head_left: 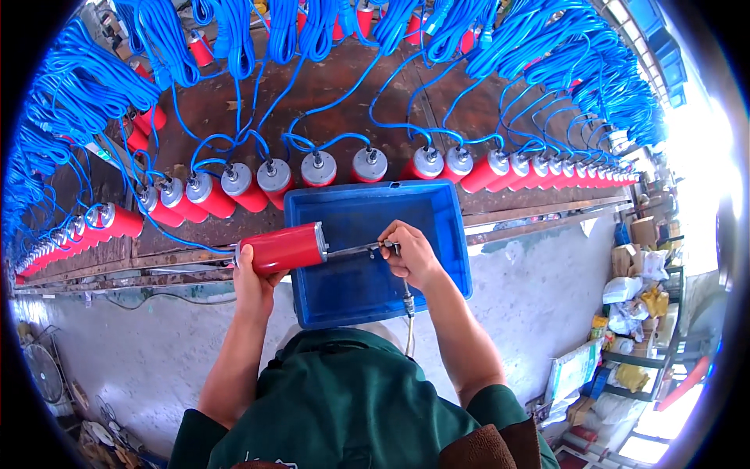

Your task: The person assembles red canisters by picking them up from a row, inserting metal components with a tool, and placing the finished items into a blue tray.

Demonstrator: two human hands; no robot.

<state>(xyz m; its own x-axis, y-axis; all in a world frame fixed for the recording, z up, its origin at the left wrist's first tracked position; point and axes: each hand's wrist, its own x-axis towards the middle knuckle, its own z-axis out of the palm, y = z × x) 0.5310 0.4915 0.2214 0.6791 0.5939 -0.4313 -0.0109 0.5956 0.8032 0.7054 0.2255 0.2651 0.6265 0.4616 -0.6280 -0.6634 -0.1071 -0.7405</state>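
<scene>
My left hand (255, 288) is closed around a red cylinder (283, 248), held tilted near level over the left rim of a blue plastic tub (375, 309). A blue cable (183, 241) runs from the cylinder's left end; its right end has a metallic rim. My right hand (412, 254) grips an air blow gun whose thin metal nozzle (351, 251) reaches to that right end. Whether the tip enters the cylinder or only touches it, I cannot tell. A pale hose (409, 313) hangs from the gun below my hand.
Along the near edge of a brown metal table (336, 102) lie several red cylinders (242, 187) with silver ends. Their cables lead to blue coils (562, 47) at the back. A shelf with bags (625, 313) stands far right, a fan (43, 371) at left.
</scene>
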